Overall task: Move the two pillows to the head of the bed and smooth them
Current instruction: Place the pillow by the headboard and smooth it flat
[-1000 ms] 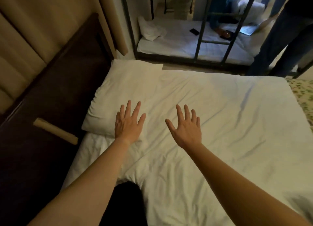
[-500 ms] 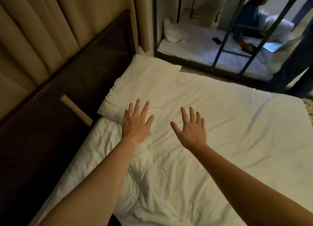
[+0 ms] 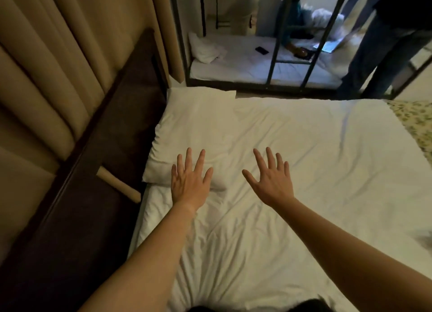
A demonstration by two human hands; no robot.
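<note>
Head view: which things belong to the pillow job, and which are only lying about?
Job: pillow, headboard, bed, left hand, right hand. Only one pillow shows on this bed.
Lying about: phone, far pillow, far bed, floral sheet.

Both arms outstretched, left hand [image 3: 190,182] and right hand [image 3: 272,180] flat, fingers spread

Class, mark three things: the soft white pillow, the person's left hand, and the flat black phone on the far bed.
soft white pillow [image 3: 194,129], head view, its bare top face.
left hand [image 3: 189,183], head view, back of the hand.
flat black phone [image 3: 261,50], head view, its middle.
</note>
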